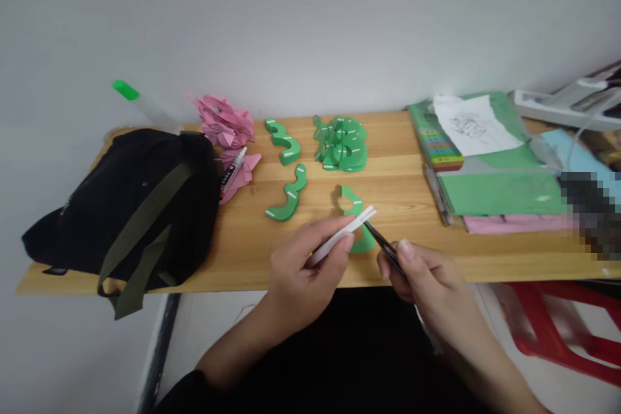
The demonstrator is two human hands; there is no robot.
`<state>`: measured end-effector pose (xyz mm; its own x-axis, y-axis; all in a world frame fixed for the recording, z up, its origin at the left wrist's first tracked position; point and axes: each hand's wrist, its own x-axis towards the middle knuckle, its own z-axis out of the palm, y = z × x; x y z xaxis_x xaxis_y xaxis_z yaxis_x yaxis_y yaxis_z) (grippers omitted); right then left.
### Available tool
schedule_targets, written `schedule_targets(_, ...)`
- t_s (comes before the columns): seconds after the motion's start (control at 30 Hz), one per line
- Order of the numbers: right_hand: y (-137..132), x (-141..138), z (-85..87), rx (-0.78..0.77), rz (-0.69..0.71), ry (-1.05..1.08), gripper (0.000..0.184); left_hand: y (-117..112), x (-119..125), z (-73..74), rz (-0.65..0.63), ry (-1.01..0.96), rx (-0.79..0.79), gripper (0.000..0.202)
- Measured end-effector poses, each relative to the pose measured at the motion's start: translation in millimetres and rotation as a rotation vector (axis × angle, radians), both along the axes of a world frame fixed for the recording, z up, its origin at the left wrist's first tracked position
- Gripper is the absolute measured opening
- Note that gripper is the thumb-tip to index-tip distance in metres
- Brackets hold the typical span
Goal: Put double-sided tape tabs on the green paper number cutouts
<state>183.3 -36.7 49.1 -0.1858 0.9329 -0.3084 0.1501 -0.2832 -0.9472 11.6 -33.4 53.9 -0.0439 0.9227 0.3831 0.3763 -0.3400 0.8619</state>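
Note:
My left hand (310, 265) pinches a folded white strip (334, 242) between thumb and fingers; its free end splits into two layers pointing right. In my right hand (422, 272) are dark, pointed tweezers (383, 246), their tips touching or very near the strip's split end. Behind the strip lies a curvy green paper piece (361, 242), partly hidden by it. Two more wavy green paper pieces, an upper one (291, 154) and a lower one (290, 200), lie to the left with short white strips on them. A pile of green cutouts (343, 149) sits farther back.
A black bag (160, 200) covers the wooden table's (398, 187) left end. Beside it are crumpled pink paper (226, 121) and a B-7000 glue tube (233, 173). Green paper packs (495, 191) with a white sketch (480, 123) lie right. A red stool (543, 330) stands below.

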Motion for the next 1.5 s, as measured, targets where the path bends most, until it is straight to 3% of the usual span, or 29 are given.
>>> schedule_targets(0.63,2,-6,5.9,-0.009,0.03,-0.002,0.059,-5,5,0.4,0.033,-0.013,-0.045,0.017)
schedule_targets(1.07,4,-10,8.3,0.072,0.006,-0.053,0.059,-3,4,-4.8,0.055,-0.053,0.058,0.02)
schedule_targets(1.5,1,-2,3.5,0.084,0.013,-0.087,0.06,-1,5,-5.9,0.071,-0.186,-0.068,0.018)
